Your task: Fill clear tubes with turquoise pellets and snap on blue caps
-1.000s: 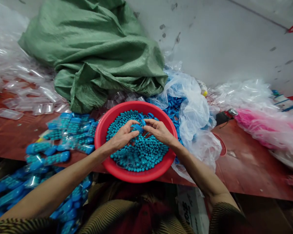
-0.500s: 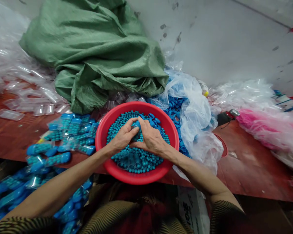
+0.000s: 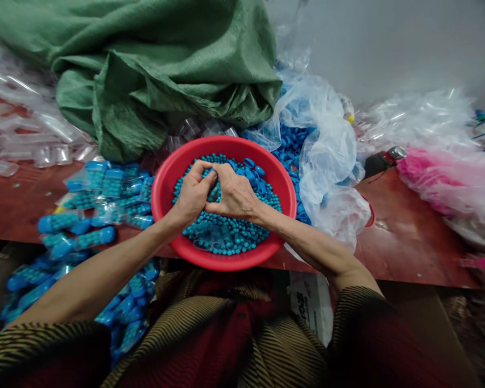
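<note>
Over a red basin (image 3: 157, 199) full of small blue beads (image 3: 230, 229), both hands meet with their fingertips close together. My left hand (image 3: 192, 194) curls its thumb and fingers around a small clear container (image 3: 214, 189), which looks bluish and is mostly hidden. My right hand (image 3: 236, 194) closes on the same container from the other side, thumb below and fingers on top. Several blue caps (image 3: 254, 172) lie on the beads behind my right hand. Clear empty pieces (image 3: 214, 240) rest on the beads at the basin's near side.
Filled, blue-capped containers (image 3: 113, 188) are heaped left of the basin, with more (image 3: 125, 318) below the table edge. Behind lie a green sack (image 3: 165, 70) and empty clear tubes (image 3: 52, 140). To the right are a bag (image 3: 327, 151) of blue caps and pink plastic (image 3: 432, 178).
The view has tilted downward, so the basin and table sit higher in the picture. My hands stay together over the beads; the blue top between them is now covered by my fingers.
</note>
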Demonstrator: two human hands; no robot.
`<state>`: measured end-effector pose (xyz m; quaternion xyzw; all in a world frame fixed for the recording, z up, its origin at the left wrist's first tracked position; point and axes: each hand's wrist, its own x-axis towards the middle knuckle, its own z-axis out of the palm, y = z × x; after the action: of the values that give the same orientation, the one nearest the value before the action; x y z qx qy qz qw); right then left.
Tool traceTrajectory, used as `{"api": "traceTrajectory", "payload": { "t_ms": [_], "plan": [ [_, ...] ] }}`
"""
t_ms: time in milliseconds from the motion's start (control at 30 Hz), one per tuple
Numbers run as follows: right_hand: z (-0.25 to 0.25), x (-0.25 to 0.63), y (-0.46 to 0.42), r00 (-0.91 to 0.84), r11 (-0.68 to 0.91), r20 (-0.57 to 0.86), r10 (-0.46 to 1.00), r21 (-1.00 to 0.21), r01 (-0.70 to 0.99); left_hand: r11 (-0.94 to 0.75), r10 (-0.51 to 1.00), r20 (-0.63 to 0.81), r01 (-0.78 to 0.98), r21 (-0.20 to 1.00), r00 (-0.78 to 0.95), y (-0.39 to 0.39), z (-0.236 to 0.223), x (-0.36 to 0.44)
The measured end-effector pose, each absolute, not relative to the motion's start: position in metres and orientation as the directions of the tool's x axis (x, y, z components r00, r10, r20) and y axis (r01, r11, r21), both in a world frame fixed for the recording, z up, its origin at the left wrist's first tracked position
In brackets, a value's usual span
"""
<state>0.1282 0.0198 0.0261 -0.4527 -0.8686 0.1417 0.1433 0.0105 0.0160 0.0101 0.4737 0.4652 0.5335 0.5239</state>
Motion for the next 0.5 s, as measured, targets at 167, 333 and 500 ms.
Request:
{"api": "traceTrajectory", "payload": {
  "t_ms": [167, 333, 500],
  "plan": [
    [0.026, 0.129, 0.017, -0.539, 0.508, 0.058, 0.840, -0.433, 0.745, -0.004, 0.999, 0.005, 0.009, 1.000, -0.032, 0.020, 0.010, 0.003],
    [0.039, 0.168, -0.006, -0.592, 0.502, -0.131, 0.795, -0.404, 0.765, 0.034, 0.978, -0.044, -0.048, 0.998, -0.206, 0.021, 0.031, -0.042],
    [0.036, 0.200, -0.030, -0.674, 0.612, -0.361, 0.645, -0.285, 0.738, -0.109, 0.850, 0.192, 0.193, 0.975, -0.490, 0.017, 0.019, -0.123]
  ]
}}
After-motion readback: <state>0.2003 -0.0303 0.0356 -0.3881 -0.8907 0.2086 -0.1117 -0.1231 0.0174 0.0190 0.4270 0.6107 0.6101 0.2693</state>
